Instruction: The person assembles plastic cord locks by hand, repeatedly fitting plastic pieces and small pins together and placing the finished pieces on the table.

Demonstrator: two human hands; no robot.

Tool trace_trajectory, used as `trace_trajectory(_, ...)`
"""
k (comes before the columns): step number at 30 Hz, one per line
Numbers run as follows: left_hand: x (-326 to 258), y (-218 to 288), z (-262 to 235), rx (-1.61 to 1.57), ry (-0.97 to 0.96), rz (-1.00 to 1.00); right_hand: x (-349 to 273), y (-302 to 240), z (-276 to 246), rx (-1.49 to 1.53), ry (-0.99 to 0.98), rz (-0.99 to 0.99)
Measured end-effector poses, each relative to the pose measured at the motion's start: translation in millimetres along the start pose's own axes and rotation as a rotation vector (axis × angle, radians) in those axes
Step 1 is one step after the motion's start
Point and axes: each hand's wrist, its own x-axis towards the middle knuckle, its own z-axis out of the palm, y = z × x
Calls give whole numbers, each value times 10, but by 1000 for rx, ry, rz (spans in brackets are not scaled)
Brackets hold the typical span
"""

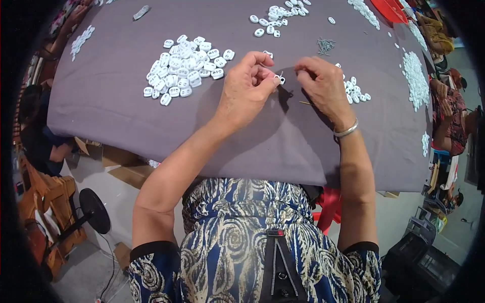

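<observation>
even, soft overhead light, faint shadows under the hands, sharp centre, fisheye bending and dark vignette at edges.

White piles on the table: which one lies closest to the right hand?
The small pile just beyond the right hand, touching its knuckles; every other pile lies well away.

Over a table draped in grey cloth (116, 106), the person's left hand (247, 88) pinches a small white plastic piece (280, 79) between thumb and fingertips. The right hand (323, 86), a silver bangle (346, 131) at its wrist, is curled just beside it. A heap of white plastic toggles (184, 68) lies to the left, a smaller cluster (356, 91) sits behind the right hand, and a bunch of small dark metal pins (325, 46) lies farther back.
</observation>
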Motion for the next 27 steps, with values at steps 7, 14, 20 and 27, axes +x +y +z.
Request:
trace_trajectory(7, 3, -3, -8, 10, -12, -1, -7, -88, -2, -179, 6, -131)
trace_trajectory(14, 2, -24, -35, 9, 11, -20, 6, -149, -127, -44, -166, 26)
trace_trajectory(20, 8, -2, -4, 18, -3, -26, -15, 7, -93, -92, -44, -139)
trace_trajectory(27, 3, -19, -21, 21, -8, -6, 17, -23, -107, -15, -68, 99)
